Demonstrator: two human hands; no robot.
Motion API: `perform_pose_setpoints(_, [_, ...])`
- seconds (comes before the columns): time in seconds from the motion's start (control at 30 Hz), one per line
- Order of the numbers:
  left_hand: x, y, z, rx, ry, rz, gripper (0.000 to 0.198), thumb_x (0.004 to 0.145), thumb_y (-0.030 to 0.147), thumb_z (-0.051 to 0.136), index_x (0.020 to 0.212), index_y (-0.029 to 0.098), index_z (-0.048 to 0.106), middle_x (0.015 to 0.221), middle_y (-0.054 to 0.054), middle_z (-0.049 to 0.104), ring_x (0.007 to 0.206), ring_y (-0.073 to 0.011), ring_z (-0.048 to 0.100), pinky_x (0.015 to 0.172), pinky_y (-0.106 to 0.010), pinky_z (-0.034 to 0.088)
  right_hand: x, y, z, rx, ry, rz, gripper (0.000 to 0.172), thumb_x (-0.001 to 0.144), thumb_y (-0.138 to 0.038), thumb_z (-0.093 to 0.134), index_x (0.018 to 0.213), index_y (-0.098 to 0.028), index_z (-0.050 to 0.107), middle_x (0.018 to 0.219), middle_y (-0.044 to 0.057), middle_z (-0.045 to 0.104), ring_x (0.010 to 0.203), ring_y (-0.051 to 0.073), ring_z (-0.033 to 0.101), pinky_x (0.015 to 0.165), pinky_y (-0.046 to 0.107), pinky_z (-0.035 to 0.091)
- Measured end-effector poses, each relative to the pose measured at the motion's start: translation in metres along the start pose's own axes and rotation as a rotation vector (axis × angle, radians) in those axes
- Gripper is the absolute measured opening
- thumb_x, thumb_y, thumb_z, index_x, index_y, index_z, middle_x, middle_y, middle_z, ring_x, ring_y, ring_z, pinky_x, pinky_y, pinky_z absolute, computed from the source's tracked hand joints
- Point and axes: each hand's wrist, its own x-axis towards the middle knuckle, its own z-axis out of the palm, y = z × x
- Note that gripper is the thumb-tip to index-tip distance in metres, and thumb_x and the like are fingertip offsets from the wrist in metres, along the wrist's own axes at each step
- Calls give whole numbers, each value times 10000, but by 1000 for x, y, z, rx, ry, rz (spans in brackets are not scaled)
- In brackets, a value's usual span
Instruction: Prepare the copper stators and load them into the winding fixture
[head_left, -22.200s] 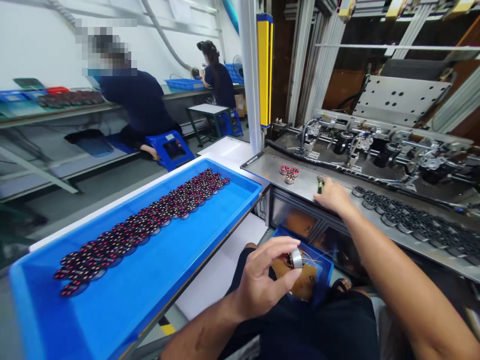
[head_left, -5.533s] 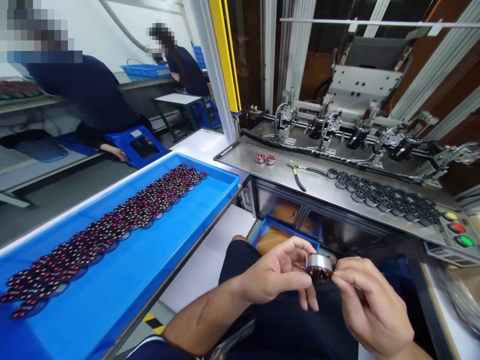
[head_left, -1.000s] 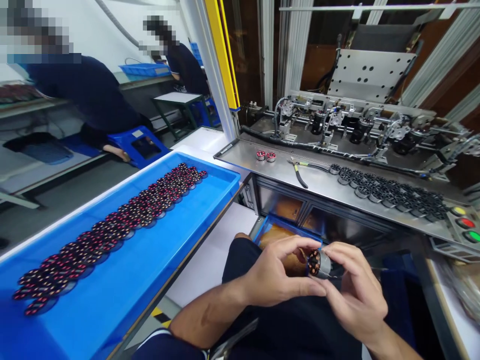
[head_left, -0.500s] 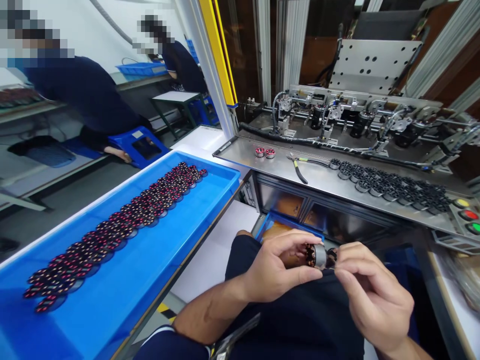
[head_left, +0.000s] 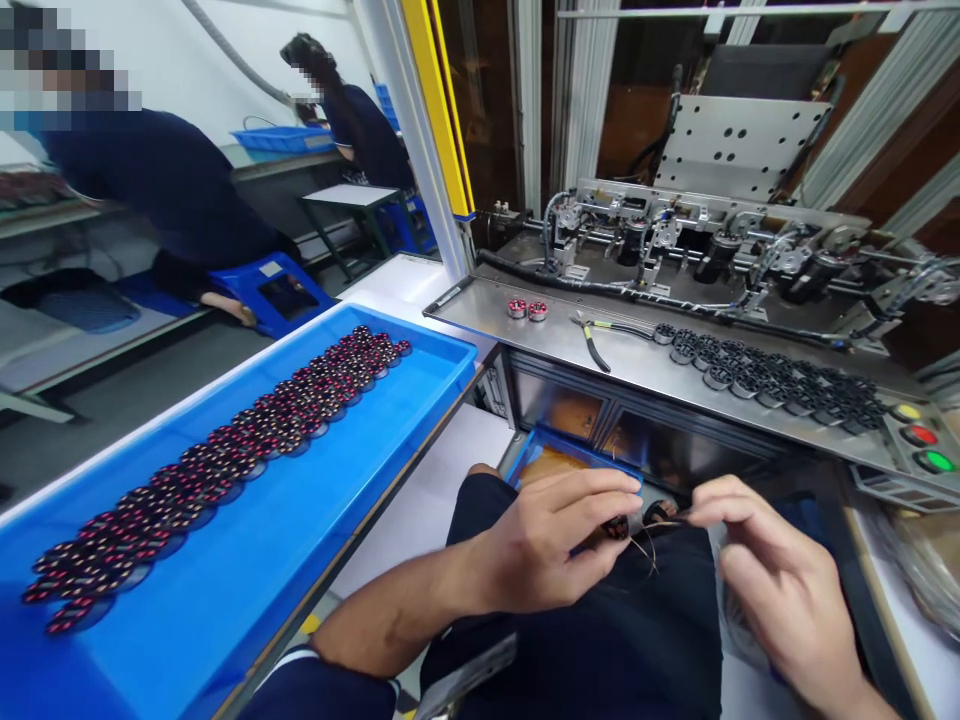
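Note:
In front of my lap, my left hand (head_left: 562, 535) is closed around a wound motor stator (head_left: 616, 526), dark with copper windings. The fingers cover most of it. Thin copper wires (head_left: 646, 548) stick out from its right side and hang loosely. To the right, my right hand (head_left: 780, 575) has thumb and forefinger bent together near the stator. A strand of wire seems to run into those fingertips, though its end is hidden.
A blue tray (head_left: 315, 530) at left holds rows of stators (head_left: 225, 460). On the metal bench (head_left: 487, 310) are two red-wound stators (head_left: 527, 311), cutting pliers (head_left: 596, 345), several dark cores (head_left: 780, 375) and a button box (head_left: 919, 435). Behind stands a winding machine (head_left: 720, 240). Two people sit at left.
My left hand has turned over the stator, covering more of it. My right hand has drawn slightly right, and loose wires now show between the hands. The view has shifted slightly.

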Motion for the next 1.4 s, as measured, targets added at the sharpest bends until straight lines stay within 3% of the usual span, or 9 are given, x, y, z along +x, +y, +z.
perform_pose_setpoints(0.17, [-1,2,-1,-20,-55,47,608,804,34,642,1381,146,485,1122,-171,743,1066,-239,727,931,-342,612,18,-42,5,-68,-291,-5,242,971,-273,583,740,-203,574,741,-21,583,698,105,571,674,225,457])
perform_pose_setpoints(0.37, [0,10,-17,-233,-87,-11,379,819,78,698,1188,141,638,1132,-196,735,1012,-228,741,895,-299,623,33,-26,-20,-152,-445,-74,202,994,-249,556,798,-219,594,808,-12,612,749,112,603,686,231,476])
perform_pose_setpoints(0.57, [-3,11,-17,-94,-5,-55,305,806,70,695,1104,131,666,1079,-178,750,995,-211,745,885,-282,623,28,-41,-27,-500,-218,-456,161,950,-329,643,1003,-177,624,943,81,630,861,180,599,727,297,486])
perform_pose_setpoints(0.77, [-6,11,-17,-73,4,-71,356,803,56,677,1148,144,662,1128,-170,742,1050,-211,730,922,-291,612,25,-57,20,-504,-321,-606,74,909,-57,611,950,-118,620,823,82,622,739,172,524,652,329,418])
perform_pose_setpoints(0.9, [-18,7,-32,-226,22,-194,359,748,82,763,1095,149,701,1086,-158,762,990,-215,747,908,-290,611,34,-48,16,-487,-458,-649,146,921,-6,542,982,-117,614,832,82,631,743,173,533,663,334,421])
perform_pose_setpoints(1.07, [-42,-9,-42,-399,180,-493,375,735,114,799,1099,165,726,1118,-143,750,1036,-232,724,764,-232,615,108,-15,9,-535,-402,-555,46,949,-209,622,922,-176,640,894,66,667,828,179,624,763,316,505])
perform_pose_setpoints(1.17, [-47,-17,-38,-522,370,-657,341,773,138,783,1107,155,720,1175,-145,718,991,-211,734,827,-258,611,177,23,28,-624,-112,-368,398,913,-458,631,1094,-107,681,1128,124,682,1088,256,648,998,357,468])
perform_pose_setpoints(1.23, [-47,-20,-36,-578,457,-717,338,780,153,785,1109,145,711,1202,-146,704,965,-196,739,871,-272,603,213,49,45,-651,-91,-287,551,901,-523,588,1203,-66,656,1238,151,648,1226,306,593,1066,384,425])
perform_pose_setpoints(1.4, [-51,-21,-41,-601,553,-732,364,753,179,816,1099,154,707,1252,-141,673,981,-197,727,859,-271,599,244,88,63,-655,-98,-181,516,771,-502,768,1058,-80,689,1084,189,699,1162,378,629,991,506,481])
